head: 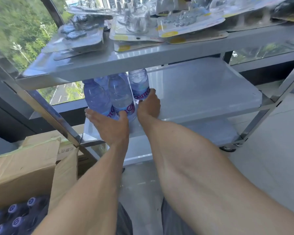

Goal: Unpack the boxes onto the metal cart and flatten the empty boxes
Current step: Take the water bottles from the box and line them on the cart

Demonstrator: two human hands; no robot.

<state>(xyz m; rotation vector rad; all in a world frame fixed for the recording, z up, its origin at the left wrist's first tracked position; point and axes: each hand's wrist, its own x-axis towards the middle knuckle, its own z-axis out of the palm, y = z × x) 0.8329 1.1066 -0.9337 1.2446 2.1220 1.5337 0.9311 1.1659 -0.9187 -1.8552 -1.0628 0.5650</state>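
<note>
Both hands are putting water bottles [115,97] on the middle shelf [202,92] of the metal cart [143,56]. The left hand [111,127] and right hand [148,104] each grasp a bottle. Next, I think: let go gently, then reach into the open cardboard box [24,168] below the cart's left side for more.

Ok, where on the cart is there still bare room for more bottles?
The middle shelf is bare to the right of the water bottles that the left hand and right hand hold at its left end. The top shelf is crowded with blister packs.
</note>
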